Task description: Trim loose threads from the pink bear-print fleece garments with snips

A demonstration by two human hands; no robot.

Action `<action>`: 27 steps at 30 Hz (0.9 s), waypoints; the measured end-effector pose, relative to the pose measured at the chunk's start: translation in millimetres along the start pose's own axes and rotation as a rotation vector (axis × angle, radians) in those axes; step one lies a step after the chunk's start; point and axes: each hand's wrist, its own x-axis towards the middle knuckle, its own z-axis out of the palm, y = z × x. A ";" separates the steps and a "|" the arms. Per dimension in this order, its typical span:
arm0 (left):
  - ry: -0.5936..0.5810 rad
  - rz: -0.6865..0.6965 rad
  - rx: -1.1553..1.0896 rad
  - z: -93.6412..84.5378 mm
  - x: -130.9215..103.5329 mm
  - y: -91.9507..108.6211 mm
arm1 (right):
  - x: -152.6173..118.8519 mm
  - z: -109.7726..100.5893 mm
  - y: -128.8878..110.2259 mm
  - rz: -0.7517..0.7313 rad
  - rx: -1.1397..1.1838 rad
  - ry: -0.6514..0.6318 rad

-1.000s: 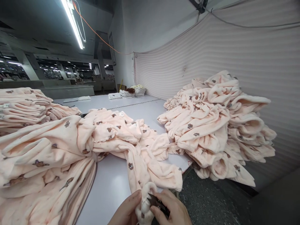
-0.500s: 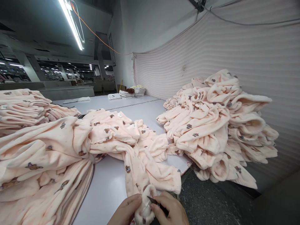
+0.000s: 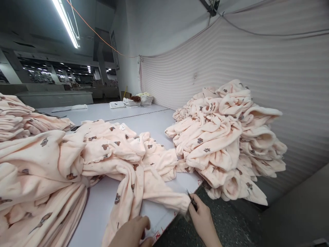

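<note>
My right hand [image 3: 204, 218] is closed around dark, pointed thread snips [image 3: 192, 201], their tips angled up and to the left. Its fingers meet the end of a pale pink fleece sleeve [image 3: 167, 199], which stretches out toward the table edge; whether they pinch the cloth I cannot tell. My left hand [image 3: 130, 231] hovers low beside another hanging sleeve [image 3: 122, 202], fingers bent and apart, with nothing seen in them. Both sleeves belong to a soft, bear-printed garment [image 3: 108, 144] with a small white label, lying across the table [image 3: 95, 209].
To the right rises a tall heap of similar fleece garments [image 3: 216, 133], jutting past the table edge. More fleece [image 3: 38, 164] fills the left side, with a folded stack [image 3: 12, 116] behind. White folded cloths [image 3: 132, 102] sit at the far end. Dark speckled floor [image 3: 185, 233] shows below.
The cuff that was held between both hands has been let go. My left hand has moved left and opened; my right hand has moved right and up, with the snips, to the other sleeve's end.
</note>
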 end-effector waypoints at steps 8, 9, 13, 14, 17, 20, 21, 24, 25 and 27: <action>0.407 0.087 -0.488 44.6 32.3 25.3 | -9.3 31.9 -33.1 0.030 0.155 -0.073; 0.492 0.129 -0.433 43.0 29.7 23.5 | -11.8 32.9 -33.4 0.014 0.067 -0.023; 0.665 0.291 -0.329 33.9 21.0 9.7 | -16.5 35.9 -38.9 -0.166 -0.371 0.162; 0.668 0.285 -0.367 32.1 20.5 6.4 | -16.7 37.1 -41.9 -0.221 -0.439 0.157; 0.610 0.198 -0.551 28.4 22.8 0.0 | -15.6 40.3 -51.7 -0.322 -0.550 0.094; 0.288 0.134 -0.892 27.1 28.1 -0.4 | -11.1 41.7 -58.7 -0.306 -0.571 0.131; 0.157 0.113 -1.061 27.0 29.8 0.3 | -9.1 41.9 -60.4 -0.279 -0.568 0.139; -0.067 0.086 -1.531 25.6 32.5 2.7 | -3.7 41.1 -65.6 -0.188 -0.535 0.043; -0.079 0.090 -1.624 24.4 32.4 3.0 | -2.9 39.6 -67.5 -0.168 -0.500 -0.029; -0.111 0.091 -1.750 21.2 30.9 2.7 | -3.7 34.4 -71.5 -0.152 -0.380 -0.187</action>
